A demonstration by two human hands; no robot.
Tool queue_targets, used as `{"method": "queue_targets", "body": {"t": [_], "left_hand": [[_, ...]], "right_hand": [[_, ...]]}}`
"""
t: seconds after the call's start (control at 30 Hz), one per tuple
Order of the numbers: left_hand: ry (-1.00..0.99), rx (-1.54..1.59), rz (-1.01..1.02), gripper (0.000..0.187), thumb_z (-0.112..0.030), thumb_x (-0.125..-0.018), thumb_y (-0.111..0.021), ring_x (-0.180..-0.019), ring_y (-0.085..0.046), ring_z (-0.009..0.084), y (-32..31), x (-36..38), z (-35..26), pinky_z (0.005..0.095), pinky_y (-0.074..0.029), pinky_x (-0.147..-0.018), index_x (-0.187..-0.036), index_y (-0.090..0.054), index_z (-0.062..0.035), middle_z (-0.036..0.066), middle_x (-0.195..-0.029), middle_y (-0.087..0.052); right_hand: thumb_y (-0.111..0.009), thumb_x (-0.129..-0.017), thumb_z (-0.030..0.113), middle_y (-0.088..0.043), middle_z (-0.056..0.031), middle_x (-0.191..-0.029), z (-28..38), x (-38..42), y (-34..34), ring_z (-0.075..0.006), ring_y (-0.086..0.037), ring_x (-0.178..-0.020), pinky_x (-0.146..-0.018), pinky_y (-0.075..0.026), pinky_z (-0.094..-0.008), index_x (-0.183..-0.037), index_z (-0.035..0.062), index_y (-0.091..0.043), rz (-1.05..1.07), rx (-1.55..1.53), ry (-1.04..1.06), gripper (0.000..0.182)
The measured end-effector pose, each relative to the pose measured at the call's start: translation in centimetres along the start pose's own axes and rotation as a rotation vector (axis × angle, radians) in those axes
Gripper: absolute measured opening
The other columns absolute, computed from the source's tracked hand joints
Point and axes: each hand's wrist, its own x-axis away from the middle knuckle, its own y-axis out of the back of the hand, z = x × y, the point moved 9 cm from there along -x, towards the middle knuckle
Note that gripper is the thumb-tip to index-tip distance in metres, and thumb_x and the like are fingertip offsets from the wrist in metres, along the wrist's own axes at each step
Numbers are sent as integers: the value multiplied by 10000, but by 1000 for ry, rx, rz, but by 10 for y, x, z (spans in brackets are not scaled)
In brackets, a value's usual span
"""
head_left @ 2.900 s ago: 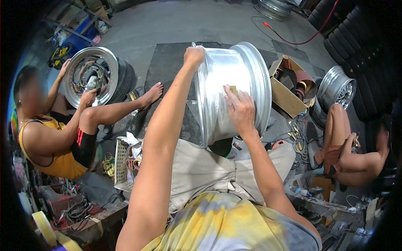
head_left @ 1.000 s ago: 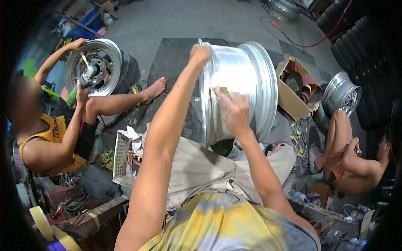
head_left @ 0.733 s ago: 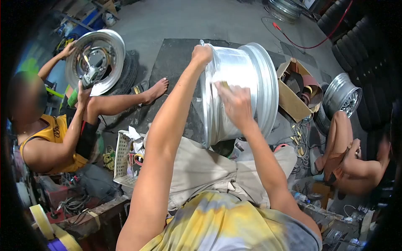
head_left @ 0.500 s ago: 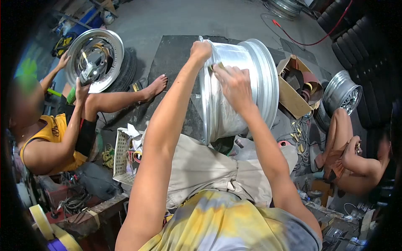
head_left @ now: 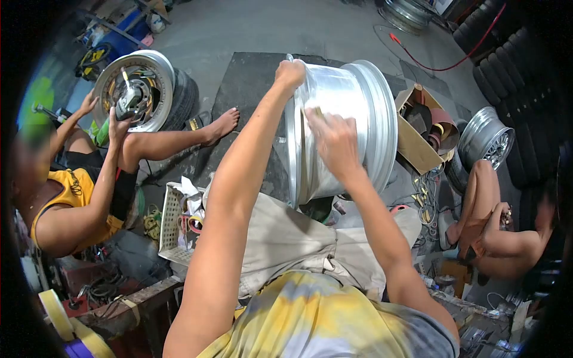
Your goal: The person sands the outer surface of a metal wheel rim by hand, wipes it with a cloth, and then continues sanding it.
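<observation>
A silver wheel rim (head_left: pixel 334 149) stands on its edge in front of me, its barrel facing up. At the upper left flange, my left hand (head_left: pixel 290 74) is closed around the rim's edge. My right hand (head_left: pixel 335 140) is on the left part of the barrel, slightly blurred, its fingers pressing a small yellowish-brown piece (head_left: pixel 317 112) against the metal. Most of that piece is hidden under the fingers.
On the left, a person in yellow holds a power tool (head_left: pixel 128 107) at another wheel (head_left: pixel 146 89). A cardboard box (head_left: pixel 418 146) lies right of the rim. Another person crouches at the right near a rim (head_left: pixel 486 134). A white basket (head_left: pixel 173 227) sits lower left.
My right hand has moved slightly down along the barrel with the small piece. My left hand keeps its hold. The person on the left has shifted the tool on the wheel.
</observation>
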Motion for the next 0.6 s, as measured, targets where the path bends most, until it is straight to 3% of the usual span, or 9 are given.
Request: {"method": "queue_targets", "body": {"t": [0.1,0.3,0.5,0.6], "left_hand": [[0,-14,60,560,-323,-1017,-457,-1302,-597,442,-2,4,-3,456,-478,-1086,-1288,-621,139,343,-1359,-613],[8,-33,13,561,-332,-1024,-470,-1295,-603,436,2,3,0,460,-477,-1084,-1279,-623,143,343,-1348,-619],[-19,-23,8,564,-326,-1023,-466,-1299,-598,442,1,1,-3,459,-478,-1085,-1272,-619,157,354,-1339,-618],[-41,-52,13,563,-322,-1025,-460,-1284,-607,447,1,1,-2,457,-484,-1077,-1269,-618,160,356,-1331,-623]], "right_hand": [[-686,-921,101,-659,-70,-879,1,22,3,-265,-617,-817,-750,-394,-409,-1280,98,-726,17,-58,-52,361],[-641,-960,145,-677,-110,-875,-29,-43,-15,-291,-650,-848,-770,-395,-436,-1195,93,-741,-74,-189,-55,261],[-643,-966,160,-684,-117,-881,5,43,1,-289,-641,-837,-781,-387,-425,-1242,99,-735,-86,-182,-127,297],[-642,-966,160,-680,-121,-886,-2,29,-1,-286,-636,-836,-785,-383,-423,-1261,98,-727,-137,-166,-168,313]]}}
